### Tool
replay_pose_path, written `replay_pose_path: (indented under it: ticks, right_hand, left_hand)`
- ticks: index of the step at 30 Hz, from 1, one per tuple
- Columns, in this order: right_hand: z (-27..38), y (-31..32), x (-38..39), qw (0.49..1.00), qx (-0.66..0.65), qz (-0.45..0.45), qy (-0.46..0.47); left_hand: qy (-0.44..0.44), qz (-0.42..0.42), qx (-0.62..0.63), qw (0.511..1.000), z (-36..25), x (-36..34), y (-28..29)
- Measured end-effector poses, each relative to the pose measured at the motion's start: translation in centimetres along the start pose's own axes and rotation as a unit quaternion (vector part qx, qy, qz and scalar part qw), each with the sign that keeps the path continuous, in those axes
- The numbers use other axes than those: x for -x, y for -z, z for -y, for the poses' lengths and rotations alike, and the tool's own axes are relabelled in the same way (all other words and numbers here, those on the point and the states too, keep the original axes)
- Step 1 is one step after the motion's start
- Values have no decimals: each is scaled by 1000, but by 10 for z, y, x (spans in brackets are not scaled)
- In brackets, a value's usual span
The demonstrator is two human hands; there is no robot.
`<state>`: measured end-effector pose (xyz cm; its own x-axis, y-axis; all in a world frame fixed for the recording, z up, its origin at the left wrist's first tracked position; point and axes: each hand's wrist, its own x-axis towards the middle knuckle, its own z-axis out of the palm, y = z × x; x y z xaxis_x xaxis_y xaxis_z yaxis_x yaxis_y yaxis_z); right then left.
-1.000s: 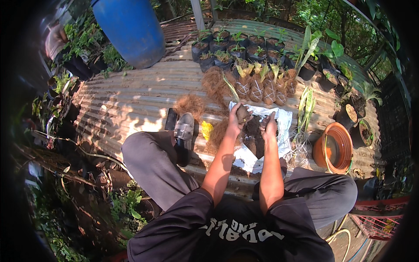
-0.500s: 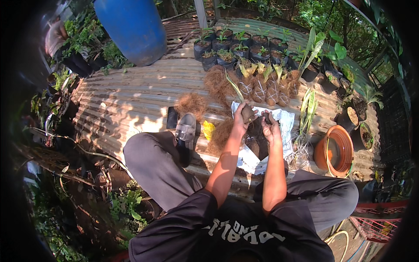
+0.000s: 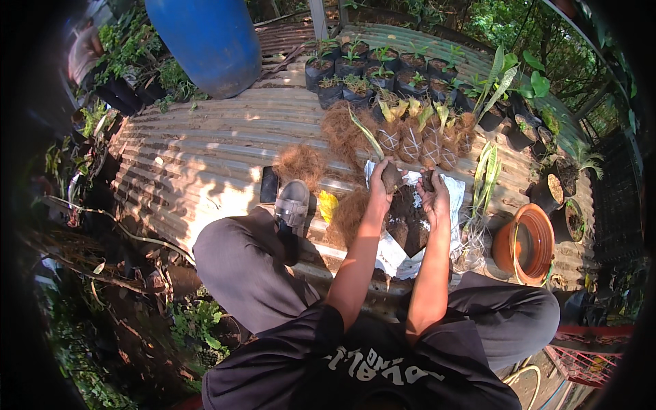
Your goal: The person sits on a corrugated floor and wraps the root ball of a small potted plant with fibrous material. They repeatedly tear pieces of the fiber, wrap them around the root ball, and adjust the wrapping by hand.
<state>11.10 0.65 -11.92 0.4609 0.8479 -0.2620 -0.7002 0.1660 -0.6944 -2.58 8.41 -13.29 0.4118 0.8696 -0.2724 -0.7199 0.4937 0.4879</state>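
Observation:
My left hand (image 3: 378, 182) is closed around a dark soil ball (image 3: 392, 178), from which a long green leaf (image 3: 367, 132) rises up and to the left. A smaller clump of dark soil (image 3: 428, 180) sits in the curled fingers of my right hand (image 3: 439, 197), a little apart from the ball. Beneath both hands a white plastic sheet (image 3: 455, 201) lies spread, with loose dark soil (image 3: 414, 229) heaped on it. Brown coir fibre (image 3: 347, 217) lies left of the sheet, near a yellow scrap (image 3: 327, 205). Snake plant leaves (image 3: 484, 174) with bare pale roots rest on the right.
Beyond the sheet stand several coir balls bound with white string (image 3: 411, 145) and rows of black-bagged seedlings (image 3: 352, 67). An orange basin (image 3: 551, 240) is at right. More coir (image 3: 299, 166) lies left, a blue barrel (image 3: 205, 48) behind. A person (image 3: 85, 58) stands far left.
My right hand has moved slightly right and up with the soil clump, widening the gap from the ball. More of the soil heap shows, with white specks. My left hand keeps its hold.

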Motion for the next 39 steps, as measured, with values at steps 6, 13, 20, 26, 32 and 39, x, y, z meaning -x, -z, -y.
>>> replay_pose_path:
  ticks: [6, 13, 20, 26, 32, 39]
  right_hand:
    - [11, -15, 9, 994, -30, 95, -41]
    - [-8, -6, 0, 996, 81, 24, -9]
    - [-2, -25, 9, 998, 66, -3, -6]
    - [12, -37, 22, 999, 48, -3, -9]
    - [16, -22, 14, 997, 73, -14, 2]
    - [18, -37, 40, 999, 10, 41, 25]
  left_hand:
    - [-31, 17, -9, 999, -13, -9, -5]
    - [-30, 29, 16, 999, -20, -1, -23]
    - [-36, -4, 76, 996, -22, -5, -23]
    - [-45, 13, 47, 998, -30, 7, -35]
    - [-60, -13, -27, 998, -25, 8, -43]
    - [-28, 26, 62, 997, -20, 5, -45]
